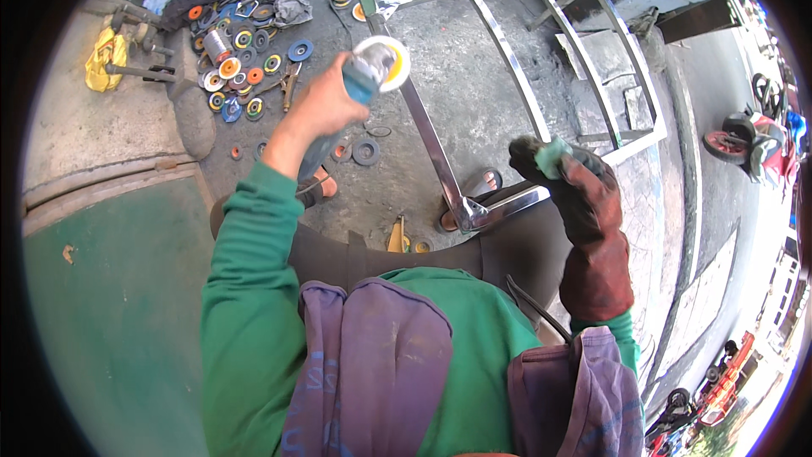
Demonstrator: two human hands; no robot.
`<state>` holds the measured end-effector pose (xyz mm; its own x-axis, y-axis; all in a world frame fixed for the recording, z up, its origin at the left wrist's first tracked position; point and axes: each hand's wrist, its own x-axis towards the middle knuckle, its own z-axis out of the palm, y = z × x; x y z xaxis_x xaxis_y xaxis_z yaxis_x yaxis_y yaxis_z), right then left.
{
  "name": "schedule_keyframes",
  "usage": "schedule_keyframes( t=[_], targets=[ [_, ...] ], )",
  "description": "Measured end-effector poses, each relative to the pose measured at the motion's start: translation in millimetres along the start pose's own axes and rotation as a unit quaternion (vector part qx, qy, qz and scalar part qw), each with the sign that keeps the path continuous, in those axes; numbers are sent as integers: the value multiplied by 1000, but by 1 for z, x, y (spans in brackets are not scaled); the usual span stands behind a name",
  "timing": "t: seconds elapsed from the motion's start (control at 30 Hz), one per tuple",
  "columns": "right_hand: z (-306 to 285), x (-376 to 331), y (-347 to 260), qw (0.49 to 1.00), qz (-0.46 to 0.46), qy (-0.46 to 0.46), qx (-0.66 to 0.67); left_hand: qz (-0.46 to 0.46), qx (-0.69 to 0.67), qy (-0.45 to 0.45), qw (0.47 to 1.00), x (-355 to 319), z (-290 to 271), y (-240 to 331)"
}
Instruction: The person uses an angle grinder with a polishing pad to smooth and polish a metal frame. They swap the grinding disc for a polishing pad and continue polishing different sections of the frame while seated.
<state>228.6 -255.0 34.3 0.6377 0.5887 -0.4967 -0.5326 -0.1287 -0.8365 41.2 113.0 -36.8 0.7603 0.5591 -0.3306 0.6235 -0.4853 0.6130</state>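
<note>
My bare left hand [317, 108] is wrapped round the body of a blue-green angle grinder [361, 80]. The grinder carries a round white disc with a yellow middle [399, 66], raised beside a metal frame [430, 134] of shiny square tubing. A dark red work glove covers my right hand [589, 195], with its blackened fingers closed on a small pale green block [551, 157], whose exact kind I cannot make out. The frame's near corner [478, 216] lies between my hands, in front of my lap. Its long bars stretch away to the far right.
Many used grinding discs [245, 59] litter the floor at the far left, beside a dark cloth [190, 7]. A yellow bag [106, 59] hangs on the left. A green panel [127, 313] fills the lower left. Motorbikes [736, 144] stand at the right.
</note>
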Motion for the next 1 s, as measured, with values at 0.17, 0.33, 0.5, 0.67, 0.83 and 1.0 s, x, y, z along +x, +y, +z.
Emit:
schedule_keyframes(
  t=[0.17, 0.33, 0.5, 0.67, 0.83, 1.0],
  targets=[
    [18, -89, -4, 998, 7, -54, 18, 25, 42, -122, 991, -54, 25, 8],
    [67, -129, 4, 979, 174, -97, 40, -4, -27, -37, 999, -41, 28, 1],
    [108, -134, -4, 945, 226, -233, -39, 54, -30, 19, 998, -41, 31, -16],
    [138, -138, -9, 902, 143, -383, -141, 105, -38, 19, 994, -40, 41, -27],
    [176, -138, 2, 848, -30, -484, -213, 97, -51, 7, 994, -46, 41, -30],
    [203, -136, 15, 790, -190, -516, -270, 109, -72, 8, 991, -46, 39, -26]
  ],
)
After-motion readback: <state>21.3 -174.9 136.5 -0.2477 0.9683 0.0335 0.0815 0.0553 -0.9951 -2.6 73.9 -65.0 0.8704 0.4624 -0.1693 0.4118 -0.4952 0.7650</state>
